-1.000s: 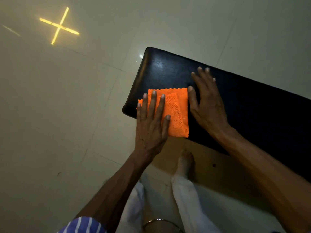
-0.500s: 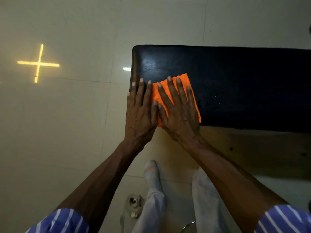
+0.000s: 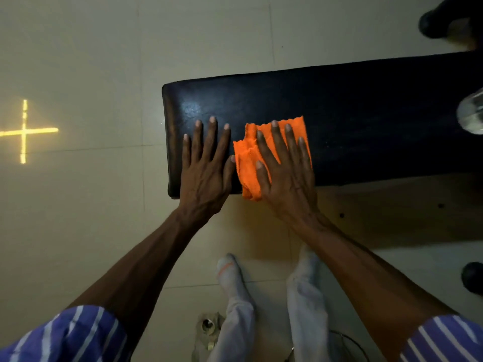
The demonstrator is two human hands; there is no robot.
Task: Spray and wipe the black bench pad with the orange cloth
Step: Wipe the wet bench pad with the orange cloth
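The black bench pad (image 3: 352,121) runs from the centre to the right edge, its left end shiny. An orange cloth (image 3: 247,163), bunched and folded, lies near the pad's front left corner and hangs slightly over the front edge. My right hand (image 3: 285,168) presses flat on the cloth with straight, spread fingers. My left hand (image 3: 206,165) lies flat on the bare pad just left of the cloth, its thumb touching the cloth's edge.
A clear, bottle-like object (image 3: 471,116) stands on the pad at the right edge, only partly in view. Dark objects sit at the top right (image 3: 444,19) and lower right (image 3: 473,280). My white-trousered legs (image 3: 235,296) stand on the tiled floor below the pad.
My right hand has slid the cloth to the right along the pad, bunching it. My left hand has come off the cloth onto the bare pad.
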